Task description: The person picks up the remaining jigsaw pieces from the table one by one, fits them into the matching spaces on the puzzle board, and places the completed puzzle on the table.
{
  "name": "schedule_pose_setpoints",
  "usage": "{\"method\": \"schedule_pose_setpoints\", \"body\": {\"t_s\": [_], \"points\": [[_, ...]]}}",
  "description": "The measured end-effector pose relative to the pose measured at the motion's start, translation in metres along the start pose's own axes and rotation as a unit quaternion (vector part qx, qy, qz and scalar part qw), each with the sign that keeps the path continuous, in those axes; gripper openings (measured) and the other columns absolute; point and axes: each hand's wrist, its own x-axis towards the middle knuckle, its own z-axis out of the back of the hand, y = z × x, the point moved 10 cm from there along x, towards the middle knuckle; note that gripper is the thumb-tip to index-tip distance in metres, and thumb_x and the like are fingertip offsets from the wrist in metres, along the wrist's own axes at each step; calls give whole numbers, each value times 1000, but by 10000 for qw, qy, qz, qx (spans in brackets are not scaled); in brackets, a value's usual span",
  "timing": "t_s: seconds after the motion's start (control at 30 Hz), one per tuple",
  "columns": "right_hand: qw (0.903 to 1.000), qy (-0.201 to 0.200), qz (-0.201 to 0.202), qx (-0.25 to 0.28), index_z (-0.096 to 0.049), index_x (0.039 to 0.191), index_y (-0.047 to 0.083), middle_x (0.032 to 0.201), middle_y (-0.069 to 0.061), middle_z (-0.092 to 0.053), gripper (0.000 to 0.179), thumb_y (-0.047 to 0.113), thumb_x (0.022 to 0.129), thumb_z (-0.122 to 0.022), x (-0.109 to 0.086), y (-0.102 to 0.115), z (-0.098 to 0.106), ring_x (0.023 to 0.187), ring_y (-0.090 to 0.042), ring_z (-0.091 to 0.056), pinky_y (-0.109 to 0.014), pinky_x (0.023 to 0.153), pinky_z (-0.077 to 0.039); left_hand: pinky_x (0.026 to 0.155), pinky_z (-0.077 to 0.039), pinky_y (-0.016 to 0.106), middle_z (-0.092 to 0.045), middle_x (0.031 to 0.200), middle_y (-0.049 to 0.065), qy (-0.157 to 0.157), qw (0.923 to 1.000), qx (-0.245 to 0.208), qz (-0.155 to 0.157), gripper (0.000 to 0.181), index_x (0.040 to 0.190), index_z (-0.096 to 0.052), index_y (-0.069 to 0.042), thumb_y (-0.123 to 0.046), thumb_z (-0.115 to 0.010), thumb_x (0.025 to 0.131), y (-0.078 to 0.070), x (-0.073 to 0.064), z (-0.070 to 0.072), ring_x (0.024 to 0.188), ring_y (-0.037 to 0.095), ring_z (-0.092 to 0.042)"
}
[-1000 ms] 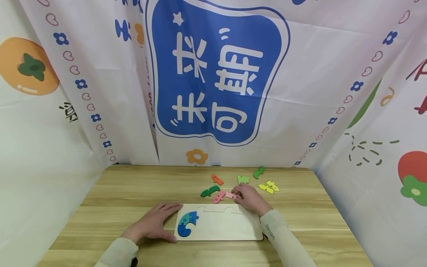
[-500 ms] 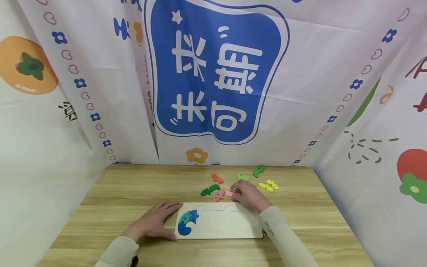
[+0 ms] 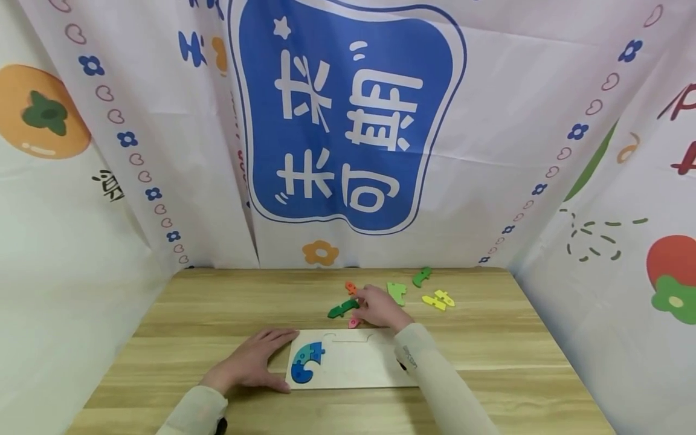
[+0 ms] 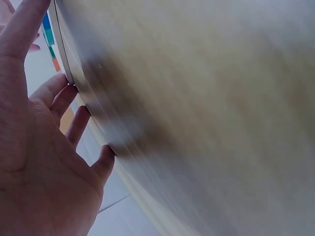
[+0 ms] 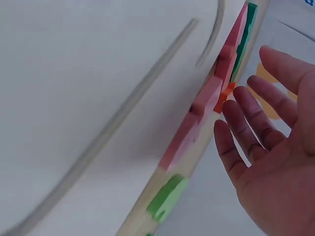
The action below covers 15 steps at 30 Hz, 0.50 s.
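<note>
My left hand point(image 3: 255, 361) rests at the left end of a white puzzle board point(image 3: 370, 368), thumb at the near corner and fingertips at the far corner. Its fingers are spread in the left wrist view. Joined blue and teal puzzle pieces point(image 3: 307, 361) lie in the board's left part. My right hand point(image 3: 379, 308) reaches over the far edge, fingertips by the orange piece point(image 3: 350, 288) and the dark green piece point(image 3: 342, 309). In the right wrist view its fingers are loosely bent with nothing between them. Below it lie a pink piece point(image 3: 354, 322) and a light pink piece point(image 5: 192, 123), largely hidden in the head view.
Beyond the right hand lie a light green piece point(image 3: 396, 292), a green piece point(image 3: 422, 277) and yellow pieces point(image 3: 435, 302). The wooden table point(image 3: 228, 296) ends at a printed cloth backdrop point(image 3: 489, 121).
My right hand has shifted left, from the light pink piece to above the pink pieces, close to the orange and dark green ones. The left hand stays at the board's end.
</note>
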Motion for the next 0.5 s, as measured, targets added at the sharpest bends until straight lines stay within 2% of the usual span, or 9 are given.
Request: {"method": "schedule_pose_setpoints", "body": {"t_s": [0.2,0.5], "points": [[9996,-94,-190,-169,-72,129,13,116,-3,-63,39,26,93,-80,13,1,-9,97,-16,-57,-39,91,-53,116,-32,69,-41,164,1,-49,10000,23,-73,110,160,-40,-26,-74,-82,70,-1,0,0,148,37,-37],[9988,-135,-444,-157,-76,116,15,109,-2,-60,28,20,89,-83,22,-1,-14,94,-17,-55,-39,91,-53,116,-32,69,-41,164,1,-57,10000,-1,-78,111,161,-40,-26,-74,-81,70,0,-1,1,149,37,-36]]}}
